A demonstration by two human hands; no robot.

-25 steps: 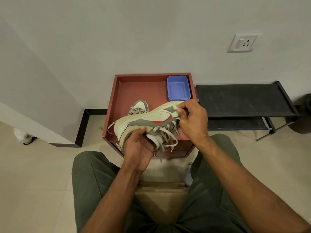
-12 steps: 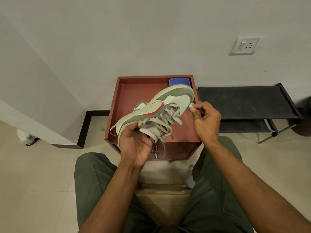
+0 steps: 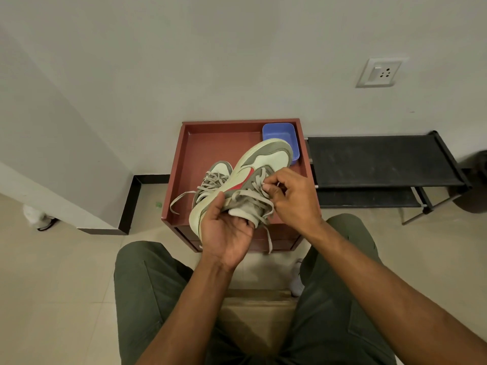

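The person sits facing a small red-brown cabinet, both forearms reaching forward over the knees. The left hand (image 3: 226,230) is turned palm up, wrist bent back. Its grip is wrapped round the heel end of a cream and grey sneaker (image 3: 266,159), with the thumb lying along the shoe's side and the fingers curled beneath the collar. That holds the sneaker in the air above the cabinet's worktop (image 3: 179,167), with its toe tilted up and away toward the wall and its red side mark showing.

The right hand (image 3: 292,198) comes in from the right with the wrist cocked and the knuckles raised. Its grip is pressed together at the fingertips (image 3: 268,188), pinching 1 strand of the grey lace (image 3: 254,197) near the upper eyelets. The other fingers are curled in beside the pinch. A loose end of the lace hangs down past the front of the cabinet.

On the worktop, just left of the held shoe, a second sneaker (image 3: 216,177) lies with its laces undone. A blue plastic tub (image 3: 280,131) sits in the far right corner, partly behind the raised toe. A black shoe rack (image 3: 379,162) stands to the right of the cabinet.
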